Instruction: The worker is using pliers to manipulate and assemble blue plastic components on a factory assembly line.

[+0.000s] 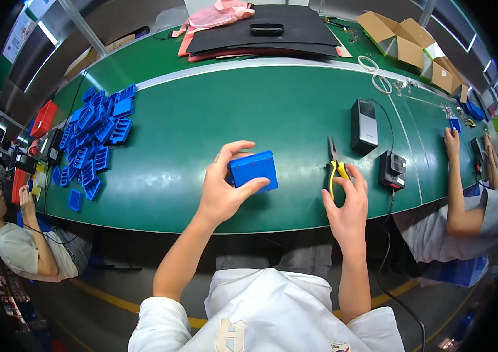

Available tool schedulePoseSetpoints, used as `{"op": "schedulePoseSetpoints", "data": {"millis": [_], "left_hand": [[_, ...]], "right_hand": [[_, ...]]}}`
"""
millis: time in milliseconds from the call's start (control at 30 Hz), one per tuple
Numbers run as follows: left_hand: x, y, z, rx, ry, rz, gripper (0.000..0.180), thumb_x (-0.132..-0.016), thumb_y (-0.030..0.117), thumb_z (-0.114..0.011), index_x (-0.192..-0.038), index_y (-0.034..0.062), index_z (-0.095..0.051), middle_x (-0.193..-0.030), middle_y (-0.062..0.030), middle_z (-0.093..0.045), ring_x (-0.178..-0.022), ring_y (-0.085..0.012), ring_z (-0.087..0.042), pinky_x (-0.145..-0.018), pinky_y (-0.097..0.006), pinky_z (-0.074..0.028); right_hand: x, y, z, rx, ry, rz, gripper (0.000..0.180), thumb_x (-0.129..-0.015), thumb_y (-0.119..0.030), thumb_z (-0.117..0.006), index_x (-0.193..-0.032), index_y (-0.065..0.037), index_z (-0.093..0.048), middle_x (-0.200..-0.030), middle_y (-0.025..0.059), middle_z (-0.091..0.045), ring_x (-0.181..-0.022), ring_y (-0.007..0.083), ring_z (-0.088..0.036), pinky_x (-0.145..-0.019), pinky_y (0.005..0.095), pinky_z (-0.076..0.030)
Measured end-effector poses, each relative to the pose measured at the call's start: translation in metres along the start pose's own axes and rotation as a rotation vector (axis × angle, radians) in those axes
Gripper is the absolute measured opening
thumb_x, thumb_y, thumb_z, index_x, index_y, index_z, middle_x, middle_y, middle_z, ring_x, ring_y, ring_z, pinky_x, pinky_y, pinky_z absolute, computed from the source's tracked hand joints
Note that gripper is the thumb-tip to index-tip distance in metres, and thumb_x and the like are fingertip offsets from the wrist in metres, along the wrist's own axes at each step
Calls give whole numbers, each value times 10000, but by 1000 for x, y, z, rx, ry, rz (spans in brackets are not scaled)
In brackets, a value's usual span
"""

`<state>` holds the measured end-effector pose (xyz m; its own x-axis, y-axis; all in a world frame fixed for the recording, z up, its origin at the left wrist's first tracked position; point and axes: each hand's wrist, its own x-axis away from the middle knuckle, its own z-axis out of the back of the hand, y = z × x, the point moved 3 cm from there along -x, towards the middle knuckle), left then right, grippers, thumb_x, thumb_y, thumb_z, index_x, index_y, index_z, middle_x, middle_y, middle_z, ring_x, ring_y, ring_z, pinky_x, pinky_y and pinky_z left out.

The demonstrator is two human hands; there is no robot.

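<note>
My left hand (pixel 222 188) holds up a blue plastic box-like housing (pixel 253 170), its thumb along the near lower edge and its fingers behind the far side. The smooth face of the housing is toward me. To the right, my right hand (pixel 347 205) has its thumb and fingers around the yellow handles of needle-nose pliers (pixel 334 160). Their dark jaws point away from me, and the pliers look to be at or just above the green table (pixel 190 117). Part of the handles is hidden by my fingers.
A heap of blue slotted plastic housings (pixel 93 132) lies at the left. Right of the pliers stand a grey-black box (pixel 364 126) and a small black device (pixel 392 170) with cables. Black sheets (pixel 260 35) and open cardboard boxes (pixel 407 44) lie farther back. People sit at both sides.
</note>
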<state>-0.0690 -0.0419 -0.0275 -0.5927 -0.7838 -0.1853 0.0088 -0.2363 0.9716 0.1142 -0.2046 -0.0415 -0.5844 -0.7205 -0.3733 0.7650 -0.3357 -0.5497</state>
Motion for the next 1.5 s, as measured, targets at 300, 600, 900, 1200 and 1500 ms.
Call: {"op": "schedulePoseSetpoints", "data": {"millis": [300, 600, 900, 1200, 1500], "left_hand": [[18, 6, -15, -299, -19, -540, 323, -653, -57, -764, -948, 26, -662, -927, -119, -691, -815, -229, -672, -697, -278, -530], [22, 6, -16, -327, 45, -542, 352, -652, -55, -766, -980, 37, -675, -876, -100, -652, -758, -213, -648, -657, -289, -521], [23, 3, -14, -280, 122, -586, 336, -671, -54, -752, -983, 50, -685, -894, -99, -650, -751, -215, -639, -642, -293, -514], [26, -12, -15, -287, 159, -496, 367, -670, -45, -757, -1018, 49, -689, -882, -102, -655, -724, -189, -627, -636, -271, -499], [28, -15, -13, -353, 172, -556, 346, -664, -63, -747, -993, 30, -697, -903, -117, -664, -764, -221, -651, -661, -289, -522]], "right_hand": [[-7, 9, -22, 191, 107, 5, 329, -714, -224, -763, -858, -43, -530, -1187, 196, -513, -1144, 359, -459, -919, 426, -375], [-14, 32, -12, 103, 8, 98, 205, -677, -103, -686, -754, -33, -510, -1025, 130, -521, -953, 314, -507, -800, 416, -402], [-28, 33, -2, -37, -166, -22, 258, -777, -171, -706, -765, 4, -518, -905, 150, -503, -814, 319, -533, -700, 380, -428], [50, -7, 1, -938, -554, -283, 148, -808, 24, -558, -947, 67, -585, -895, 89, -615, -791, 123, -585, -708, 239, -479], [57, -31, -1, -763, -522, -259, 157, -838, -6, -570, -962, 69, -632, -910, 92, -655, -800, 115, -598, -723, 233, -463]]}}
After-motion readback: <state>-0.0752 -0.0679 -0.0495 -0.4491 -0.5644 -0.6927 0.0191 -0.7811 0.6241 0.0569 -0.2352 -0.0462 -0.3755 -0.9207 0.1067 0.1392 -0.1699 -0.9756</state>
